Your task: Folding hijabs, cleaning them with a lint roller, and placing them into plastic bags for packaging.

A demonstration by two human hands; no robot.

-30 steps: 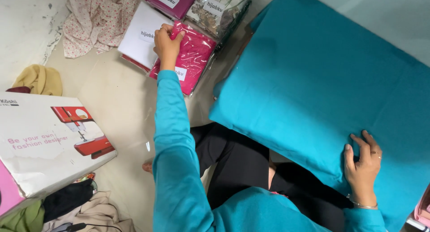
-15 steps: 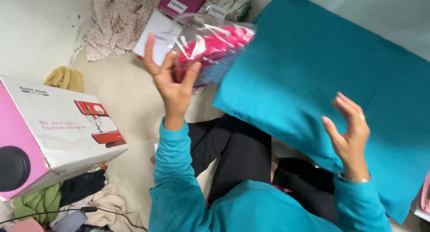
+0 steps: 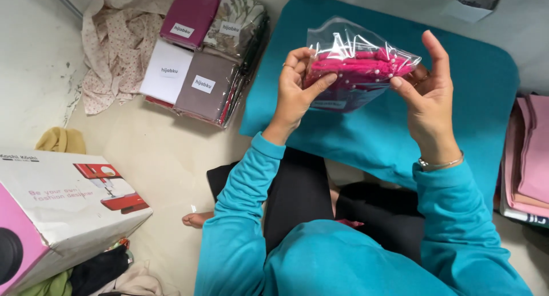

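Observation:
I hold a clear plastic bag (image 3: 357, 64) with folded bright pink fabric inside, raised in front of me. My left hand (image 3: 297, 93) grips its left side, thumb on the front. My right hand (image 3: 426, 93) grips the right end, fingers upright behind it. Both arms are in teal sleeves. Below the bag lies a teal cushion (image 3: 474, 96) on the floor, in front of my crossed legs.
A stack of bagged fabrics (image 3: 200, 56) in maroon, white, taupe and floral lies on the floor at upper left, beside a crumpled dotted cloth (image 3: 111, 50). A sewing-machine box (image 3: 63, 204) stands at lower left. Folded pink cloths (image 3: 529, 153) are piled at the right edge.
My left hand lifted the pink bag off the stack and brought it over the cushion. My right hand rose from the cushion and took the bag's other end.

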